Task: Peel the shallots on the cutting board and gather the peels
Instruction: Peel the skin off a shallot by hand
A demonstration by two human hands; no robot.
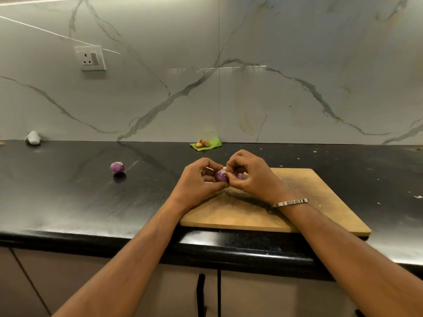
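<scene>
My left hand grips a small purple shallot just above the left end of the wooden cutting board. The fingertips of my right hand pinch at the shallot's right side. A small purple piece shows under my right fingers. A second purple shallot, peeled, lies on the black counter to the left. Brown peels sit on a green leaf by the wall.
The black counter runs to a front edge just below the board. A grey lump rests at the far left by the marble wall. A wall socket is above it. Small scraps dot the counter on the right.
</scene>
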